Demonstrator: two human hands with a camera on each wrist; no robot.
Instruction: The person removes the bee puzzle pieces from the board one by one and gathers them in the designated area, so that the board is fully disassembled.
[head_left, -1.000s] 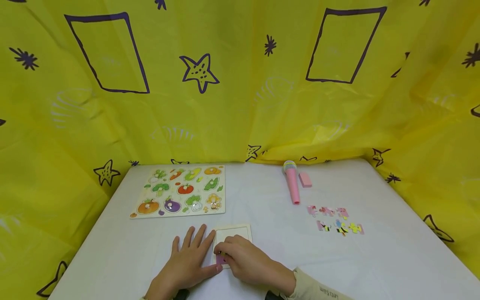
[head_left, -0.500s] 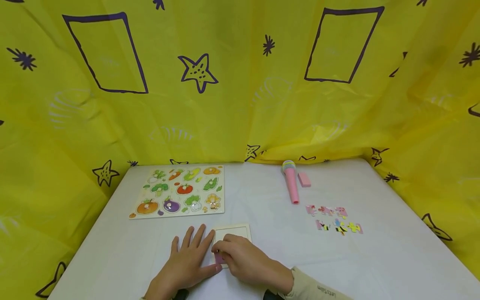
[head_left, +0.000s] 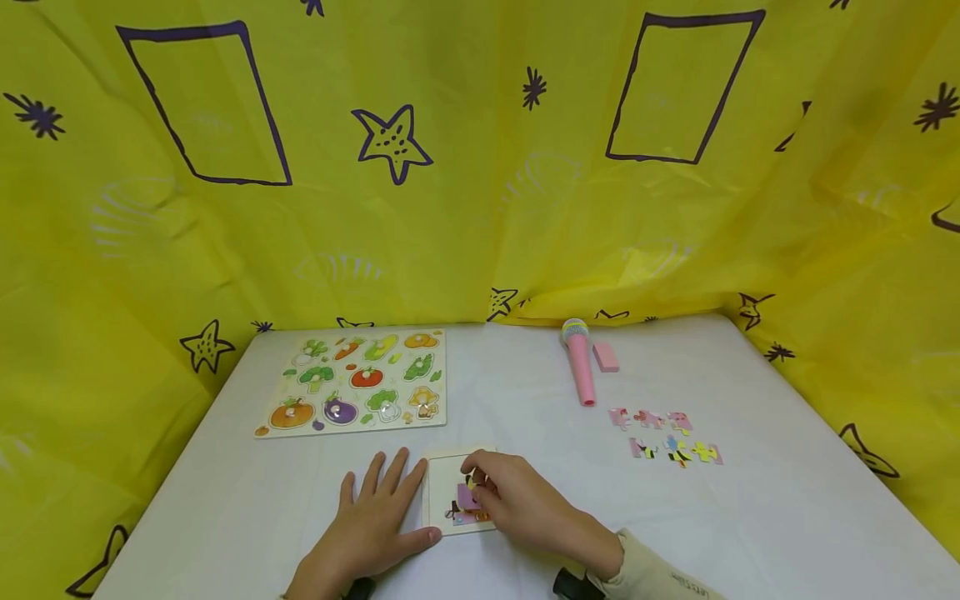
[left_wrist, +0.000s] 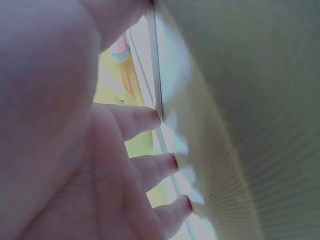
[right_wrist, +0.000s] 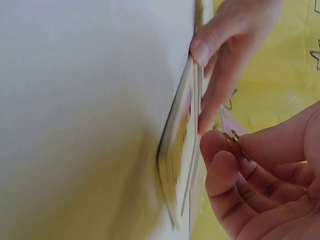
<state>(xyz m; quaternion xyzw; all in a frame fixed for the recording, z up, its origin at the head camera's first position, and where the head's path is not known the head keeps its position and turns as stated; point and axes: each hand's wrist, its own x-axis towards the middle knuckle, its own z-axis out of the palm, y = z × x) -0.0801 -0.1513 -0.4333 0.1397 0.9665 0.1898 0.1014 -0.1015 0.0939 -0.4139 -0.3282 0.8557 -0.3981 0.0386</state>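
Note:
A small square puzzle tray [head_left: 425, 500] with a pale raised border lies near the table's front. Along its lower edge sit pieces [head_left: 462, 519] with a coloured picture, partly covered by my right hand. My left hand [head_left: 375, 517] lies flat with fingers spread, its thumb and index finger at the tray's left border. Thumb and fingertips of my right hand [head_left: 521, 504] pinch a purple-pink jigsaw piece [head_left: 466, 497] over the tray. In the right wrist view that piece [right_wrist: 231, 122] is held apart from the tray [right_wrist: 175, 145], partly hidden by the fingers.
Several loose jigsaw pieces [head_left: 677, 450] lie in two rows to the right. Behind them are a pink toy microphone [head_left: 581, 367] and a pink block [head_left: 606, 357]. A vegetable peg puzzle board [head_left: 352, 392] stands back left. Yellow cloth [head_left: 465, 233] surrounds the white table.
My right hand has moved right across the tray with the purple-pink piece, uncovering pieces at the lower edge. The left hand stays at the tray's left side.

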